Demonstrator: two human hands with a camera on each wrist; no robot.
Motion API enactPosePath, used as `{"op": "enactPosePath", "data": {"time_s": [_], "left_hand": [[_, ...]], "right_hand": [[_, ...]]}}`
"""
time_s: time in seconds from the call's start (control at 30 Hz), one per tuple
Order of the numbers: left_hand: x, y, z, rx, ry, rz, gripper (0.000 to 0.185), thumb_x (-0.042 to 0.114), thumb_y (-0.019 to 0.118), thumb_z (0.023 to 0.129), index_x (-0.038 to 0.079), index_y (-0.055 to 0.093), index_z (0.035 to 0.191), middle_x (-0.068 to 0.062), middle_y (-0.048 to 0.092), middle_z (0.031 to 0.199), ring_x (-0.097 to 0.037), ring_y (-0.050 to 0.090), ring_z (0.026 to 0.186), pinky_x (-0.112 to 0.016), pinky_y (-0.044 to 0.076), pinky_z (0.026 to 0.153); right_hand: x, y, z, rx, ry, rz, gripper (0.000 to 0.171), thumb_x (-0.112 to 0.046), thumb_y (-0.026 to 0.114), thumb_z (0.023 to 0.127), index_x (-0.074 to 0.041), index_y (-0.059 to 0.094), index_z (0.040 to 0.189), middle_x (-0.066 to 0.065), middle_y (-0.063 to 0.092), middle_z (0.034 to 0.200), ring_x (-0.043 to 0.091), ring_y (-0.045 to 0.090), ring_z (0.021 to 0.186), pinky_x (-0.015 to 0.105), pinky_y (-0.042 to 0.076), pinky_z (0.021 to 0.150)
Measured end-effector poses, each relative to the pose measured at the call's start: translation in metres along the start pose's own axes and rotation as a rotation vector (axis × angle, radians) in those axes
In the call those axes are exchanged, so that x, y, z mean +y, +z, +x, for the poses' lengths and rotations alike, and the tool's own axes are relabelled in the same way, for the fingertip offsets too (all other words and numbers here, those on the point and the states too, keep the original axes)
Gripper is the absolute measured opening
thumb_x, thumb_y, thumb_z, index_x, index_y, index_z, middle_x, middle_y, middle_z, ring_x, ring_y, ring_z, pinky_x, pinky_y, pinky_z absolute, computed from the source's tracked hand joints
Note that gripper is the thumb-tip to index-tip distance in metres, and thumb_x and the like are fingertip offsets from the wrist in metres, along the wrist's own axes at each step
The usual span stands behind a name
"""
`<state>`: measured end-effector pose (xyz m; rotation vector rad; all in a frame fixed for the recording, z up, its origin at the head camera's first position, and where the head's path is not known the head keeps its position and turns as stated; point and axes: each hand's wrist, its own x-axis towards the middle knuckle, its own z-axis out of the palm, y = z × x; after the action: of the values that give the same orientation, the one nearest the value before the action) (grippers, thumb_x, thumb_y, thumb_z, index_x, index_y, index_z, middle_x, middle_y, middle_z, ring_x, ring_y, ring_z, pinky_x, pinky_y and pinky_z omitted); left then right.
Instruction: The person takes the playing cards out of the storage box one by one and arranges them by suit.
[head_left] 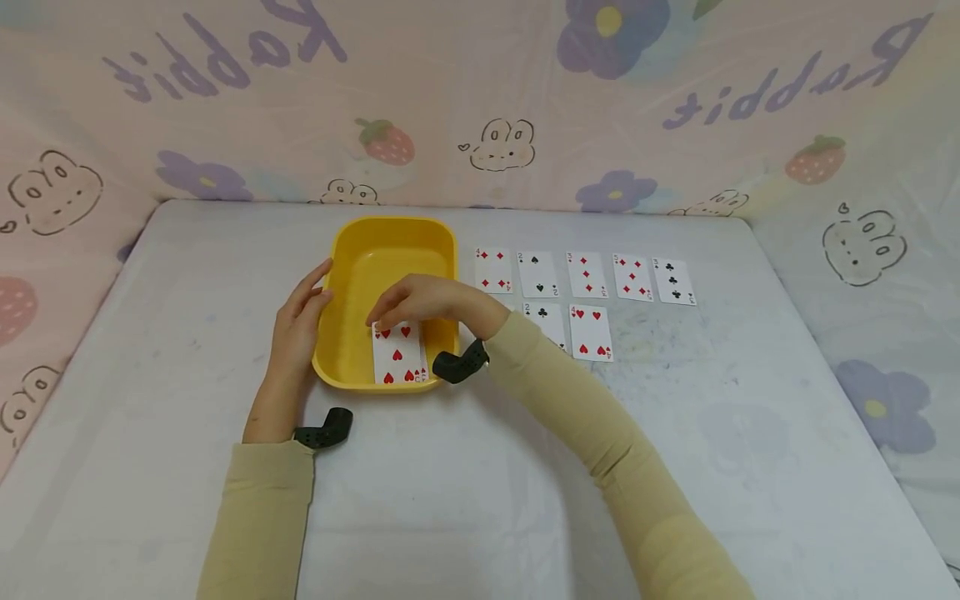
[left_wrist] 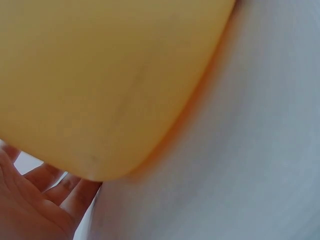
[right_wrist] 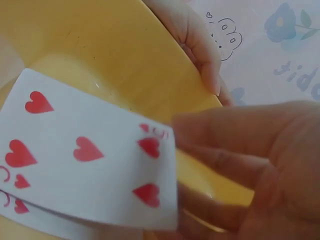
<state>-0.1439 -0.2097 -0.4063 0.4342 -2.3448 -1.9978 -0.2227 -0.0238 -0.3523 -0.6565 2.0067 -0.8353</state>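
From the head view, my right hand (head_left: 420, 302) hangs over the yellow tub (head_left: 352, 250) and pinches the far edge of a five of hearts (head_left: 397, 357), which slopes down from my fingertips onto the tub's near wall. My left hand (head_left: 300, 325) lies flat against the tub's left wall, fingers straight. Beyond my right knuckles, seven more cards (head_left: 585, 275) lie face up in two rows on the white table (head_left: 525, 467).

In the left wrist view, my fingers (left_wrist: 60, 187) press relaxed under the tub's curved side.

In the right wrist view, my thumb (right_wrist: 225, 132) covers the card's corner, and a second card peeks out beneath it. I judge the card light, thin, bendy and slick, so an edge pinch holds it best.
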Motion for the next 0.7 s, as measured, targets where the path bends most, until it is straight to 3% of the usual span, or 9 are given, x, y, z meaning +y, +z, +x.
{"op": "enactPosePath", "data": {"time_s": [0.3, 0.47, 0.7], "left_hand": [[0.0, 0.002, 0.0, 0.001, -0.007, 0.016, 0.042, 0.039, 0.039, 0.101, 0.043, 0.041, 0.143, 0.001, 0.036, 0.151, -0.018, 0.039, 0.127, -0.04, 0.037, 0.111], [0.0, 0.002, 0.0, 0.008, -0.011, 0.045, 0.042, 0.039, 0.038, 0.101, 0.044, 0.04, 0.143, 0.003, 0.034, 0.153, -0.02, 0.037, 0.131, -0.041, 0.036, 0.111], [-0.001, 0.001, 0.001, 0.017, -0.014, 0.043, 0.042, 0.038, 0.038, 0.101, 0.044, 0.041, 0.142, 0.003, 0.035, 0.152, -0.019, 0.038, 0.129, -0.04, 0.036, 0.111]], "right_hand": [[0.007, -0.001, -0.005, -0.059, -0.065, 0.122, 0.036, -0.009, 0.067, 0.087, -0.012, 0.066, 0.122, 0.005, 0.064, 0.103, 0.017, 0.057, 0.09, 0.022, 0.05, 0.079], [0.009, -0.001, -0.008, -0.108, -0.098, 0.17, 0.045, 0.004, 0.06, 0.085, -0.009, 0.061, 0.128, 0.009, 0.065, 0.107, 0.02, 0.062, 0.09, 0.026, 0.054, 0.082], [0.01, -0.002, -0.013, -0.011, -0.146, 0.164, 0.044, 0.001, 0.056, 0.085, -0.01, 0.062, 0.127, 0.007, 0.066, 0.107, 0.018, 0.061, 0.086, 0.024, 0.053, 0.077]]}}
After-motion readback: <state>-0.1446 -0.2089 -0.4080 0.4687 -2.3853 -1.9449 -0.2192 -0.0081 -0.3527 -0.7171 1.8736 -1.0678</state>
